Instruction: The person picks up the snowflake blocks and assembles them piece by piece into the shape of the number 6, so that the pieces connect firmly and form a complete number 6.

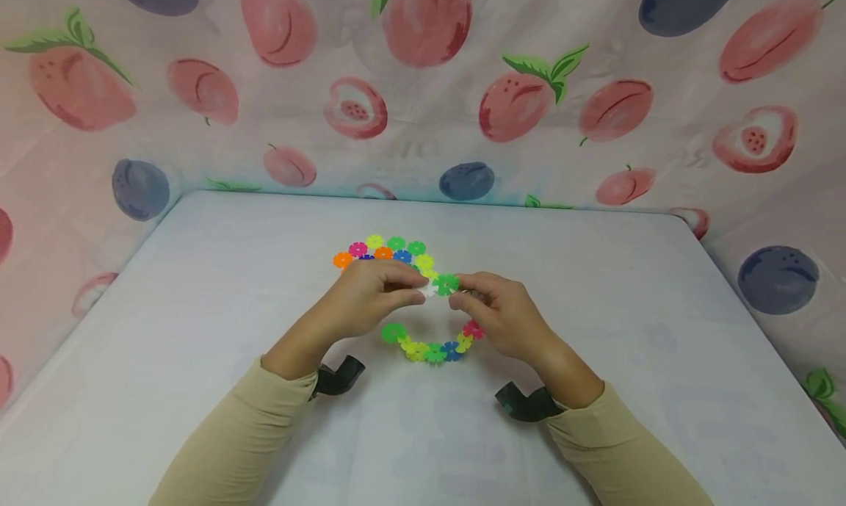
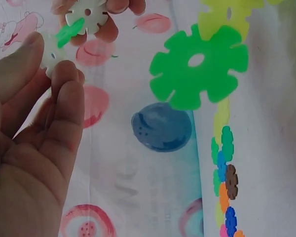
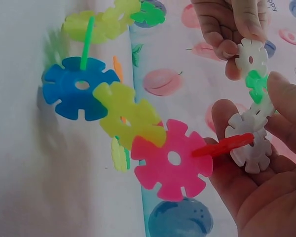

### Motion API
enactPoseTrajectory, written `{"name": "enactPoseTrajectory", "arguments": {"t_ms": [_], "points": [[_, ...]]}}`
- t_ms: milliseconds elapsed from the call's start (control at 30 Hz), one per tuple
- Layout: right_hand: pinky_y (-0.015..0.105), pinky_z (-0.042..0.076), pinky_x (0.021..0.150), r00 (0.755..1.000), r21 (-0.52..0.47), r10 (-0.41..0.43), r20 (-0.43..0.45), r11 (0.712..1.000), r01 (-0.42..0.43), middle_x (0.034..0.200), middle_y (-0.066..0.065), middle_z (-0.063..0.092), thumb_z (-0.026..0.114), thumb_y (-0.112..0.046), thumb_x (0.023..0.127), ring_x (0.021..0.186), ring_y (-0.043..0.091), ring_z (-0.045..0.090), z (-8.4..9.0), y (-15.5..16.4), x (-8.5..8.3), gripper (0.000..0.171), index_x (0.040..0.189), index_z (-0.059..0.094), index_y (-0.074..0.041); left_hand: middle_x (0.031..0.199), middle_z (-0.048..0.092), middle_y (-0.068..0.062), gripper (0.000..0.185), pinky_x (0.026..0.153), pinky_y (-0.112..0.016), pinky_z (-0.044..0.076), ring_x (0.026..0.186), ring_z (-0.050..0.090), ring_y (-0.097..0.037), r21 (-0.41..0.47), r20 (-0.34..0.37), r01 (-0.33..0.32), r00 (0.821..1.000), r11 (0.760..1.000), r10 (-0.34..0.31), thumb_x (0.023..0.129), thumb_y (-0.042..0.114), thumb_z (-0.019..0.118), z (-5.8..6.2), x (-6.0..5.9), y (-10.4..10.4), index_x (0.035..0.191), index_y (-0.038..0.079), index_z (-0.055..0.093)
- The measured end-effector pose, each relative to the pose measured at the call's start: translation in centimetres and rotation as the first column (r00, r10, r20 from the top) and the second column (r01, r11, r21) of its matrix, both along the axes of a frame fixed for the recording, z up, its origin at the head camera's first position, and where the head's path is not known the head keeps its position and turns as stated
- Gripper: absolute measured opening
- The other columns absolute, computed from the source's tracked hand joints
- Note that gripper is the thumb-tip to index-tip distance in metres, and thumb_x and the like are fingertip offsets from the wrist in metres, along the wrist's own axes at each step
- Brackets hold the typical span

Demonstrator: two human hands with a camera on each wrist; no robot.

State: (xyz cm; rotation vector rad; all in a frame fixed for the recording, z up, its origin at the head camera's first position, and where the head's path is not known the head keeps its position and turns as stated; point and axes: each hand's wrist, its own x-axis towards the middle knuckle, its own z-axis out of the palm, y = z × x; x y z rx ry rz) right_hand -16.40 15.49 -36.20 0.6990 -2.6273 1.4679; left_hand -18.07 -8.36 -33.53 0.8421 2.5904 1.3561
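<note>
My left hand (image 1: pixel 363 293) pinches a white notched flower disc (image 3: pixel 251 59) between thumb and fingertips. A green disc (image 1: pixel 446 284) joins it to more white discs on the right-hand side. My right hand (image 1: pixel 505 311) holds one of these white discs (image 3: pixel 249 143) in its curled fingers, close beside the left hand. From there a chain runs on through a red disc (image 3: pixel 224 144) seen edge-on, a pink disc (image 3: pixel 174 158), a yellow one (image 3: pixel 128 113) and a blue one (image 3: pixel 81 89). It curves below the hands to a green end disc (image 1: pixel 393 333).
Several coloured flower discs (image 1: pixel 383 253) lie on the white table (image 1: pixel 198 308) behind the left hand, which partly hides them. Fruit-printed cloth (image 1: pixel 410 131) rises past the table's far edge. Black wrist mounts (image 1: pixel 339 376) stick out from both sleeves.
</note>
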Motion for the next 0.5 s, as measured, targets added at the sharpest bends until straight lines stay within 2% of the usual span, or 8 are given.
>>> {"name": "enactPoseTrajectory", "arguments": {"t_ms": [200, 500], "points": [[0.033, 0.055, 0.070, 1.000, 0.030, -0.014, -0.014, 0.999, 0.014, 0.097, 0.000, 0.070, 0.068, -0.012, 0.096, 0.082, 0.018, 0.065, 0.10, 0.02, 0.10, 0.026, 0.121, 0.072, -0.004, 0.105, 0.074, -0.007, 0.025, 0.082, -0.030, 0.057, 0.097, 0.069, -0.018, 0.013, -0.014, -0.019, 1.000, 1.000, 0.019, 0.089, 0.013, 0.078, 0.04, 0.24, 0.34, 0.110, 0.001, 0.076], [0.031, 0.056, 0.073, 0.996, 0.085, 0.032, -0.080, 0.996, -0.025, 0.102, 0.001, 0.070, 0.069, -0.012, 0.096, 0.084, 0.015, 0.063, 0.04, 0.10, 0.21, 0.029, 0.124, 0.071, -0.004, 0.107, 0.072, -0.005, 0.024, 0.082, -0.028, 0.056, 0.098, 0.068, -0.018, -0.007, -0.053, 0.034, 0.998, 0.999, -0.034, 0.089, 0.011, 0.077, 0.05, 0.23, 0.06, 0.110, 0.001, 0.076]]}}
